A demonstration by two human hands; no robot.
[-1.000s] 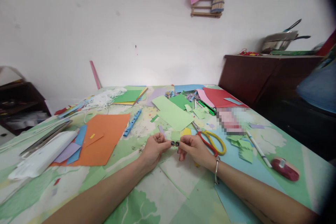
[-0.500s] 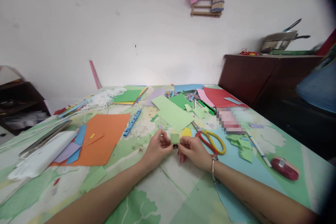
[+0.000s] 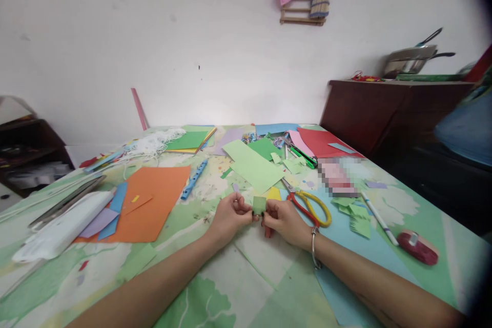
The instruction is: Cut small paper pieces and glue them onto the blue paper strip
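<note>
A small green piece of paper (image 3: pixel 259 204) stands upright between my hands above the table. My left hand (image 3: pixel 232 217) pinches its lower left edge, fingers curled. From the other side my right hand (image 3: pixel 284 222) grips the lower right edge between thumb and finger; a bracelet is on that wrist. Scissors (image 3: pixel 313 208) with red and yellow handles lie just beyond the right hand, partly on a light blue sheet (image 3: pixel 346 277). Ahead of the hands rests a larger light green paper (image 3: pixel 251 165). A yellow scrap (image 3: pixel 274 193) lies close behind the right hand.
Fringed green scraps (image 3: pixel 355 215), a white pen (image 3: pixel 380 219) and a dark red mouse (image 3: pixel 417 247) are on the right. Leftward lie an orange sheet (image 3: pixel 154 205), a blue flute-like stick (image 3: pixel 194 179) and a white power strip (image 3: pixel 63 226). Red paper (image 3: pixel 325 142) sits at the back.
The green piece has shifted very slightly right, and my thumbs have moved a little apart along its lower edge. Everything else on the table stays as it was.
</note>
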